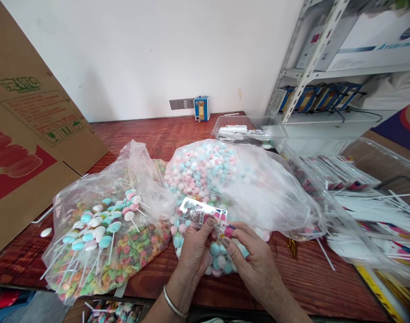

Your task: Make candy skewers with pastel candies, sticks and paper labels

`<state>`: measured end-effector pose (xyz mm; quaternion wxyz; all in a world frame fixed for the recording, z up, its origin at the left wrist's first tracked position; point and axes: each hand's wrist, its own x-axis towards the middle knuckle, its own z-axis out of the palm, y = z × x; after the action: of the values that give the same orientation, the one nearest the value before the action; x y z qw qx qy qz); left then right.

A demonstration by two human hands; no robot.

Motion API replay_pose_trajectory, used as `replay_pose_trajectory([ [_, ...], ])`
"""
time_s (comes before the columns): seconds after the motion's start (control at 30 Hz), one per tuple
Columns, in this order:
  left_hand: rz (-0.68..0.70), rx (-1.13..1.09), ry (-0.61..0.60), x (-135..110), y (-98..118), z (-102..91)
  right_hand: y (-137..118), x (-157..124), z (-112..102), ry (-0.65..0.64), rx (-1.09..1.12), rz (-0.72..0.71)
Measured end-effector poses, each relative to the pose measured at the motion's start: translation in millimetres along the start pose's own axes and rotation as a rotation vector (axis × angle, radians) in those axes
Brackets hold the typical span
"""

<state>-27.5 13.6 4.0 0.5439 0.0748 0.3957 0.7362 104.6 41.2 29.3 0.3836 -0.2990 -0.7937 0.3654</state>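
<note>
My left hand (194,249) and my right hand (255,258) meet in front of me. Between them they grip a small printed plastic packet (200,210), with a barcode and pink figures on it. Fingers of both hands are closed on its lower right end. What is inside the packet cannot be made out. Just behind and beneath lies a large clear bag of pastel balls (198,168), pink, blue and white. To the left, white-stick lollipops (97,226) with pastel round heads lie on a bag of coloured ring candies (137,244).
A tall cardboard box (33,112) stands at the left. Clear plastic bins (352,202) with white sticks and printed packets are at the right; a smaller bin (250,128) sits behind. Shelving (312,74) rises at the back right. A box below the table edge contains wrapped lollipops (114,312).
</note>
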Motion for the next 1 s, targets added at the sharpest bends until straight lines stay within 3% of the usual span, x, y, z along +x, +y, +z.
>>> replay_pose_trajectory([
  [0.17, -0.186, -0.035, -0.119, -2, 11, -5.4, 1, -2, -5, 0.05, -0.034, -0.043],
  [0.23, -0.224, -0.063, -0.144, -3, 13, -5.7, 0, -2, -6, 0.006, 0.002, -0.022],
  [0.37, -0.159, -0.086, -0.078, -3, 8, -3.0, 1, -2, 0, -0.101, 0.124, 0.1],
  [0.53, -0.064, -0.011, -0.074, -4, 0, 2.3, 7, -3, 13, 0.009, 0.201, 0.196],
  [0.7, 0.086, 0.087, 0.056, -5, 0, 5.1, 7, -5, 11, 0.04, 0.243, 0.27],
  [0.87, -0.016, 0.144, 0.115, -3, -4, 1.4, 5, -6, 10, 0.073, 0.212, 0.237],
  [1.0, -0.067, 0.123, 0.017, -5, -3, 0.0, 6, -8, 11, 0.078, 0.145, 0.217],
])
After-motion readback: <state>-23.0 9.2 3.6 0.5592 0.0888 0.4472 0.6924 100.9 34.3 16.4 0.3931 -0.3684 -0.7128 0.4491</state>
